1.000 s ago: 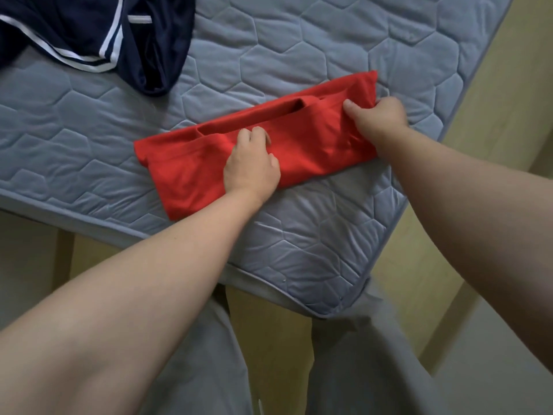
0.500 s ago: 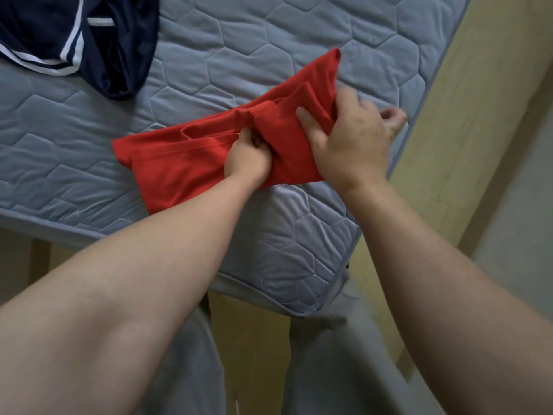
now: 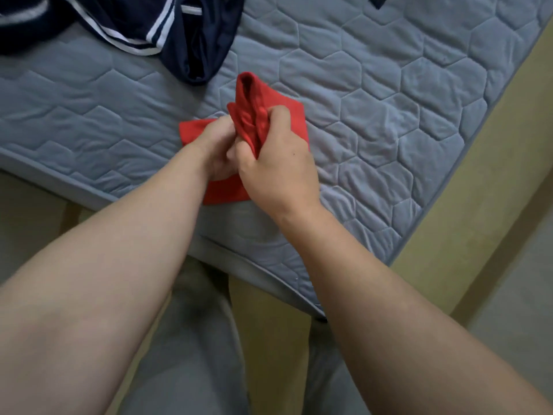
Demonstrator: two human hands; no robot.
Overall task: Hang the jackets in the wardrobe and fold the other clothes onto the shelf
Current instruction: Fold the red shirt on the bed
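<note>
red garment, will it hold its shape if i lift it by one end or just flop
Likely floppy: the red garment bunches into soft creases where the right hand grips it. Probably light, since that one grip holds a fold upright. Its lower layer lies flat on the quilted mattress, so it probably won't roll.

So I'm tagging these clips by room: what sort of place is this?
Likely a bedroom: a quilted mattress with no sheet, a navy garment lying on it, and a red garment half-folded there.
</note>
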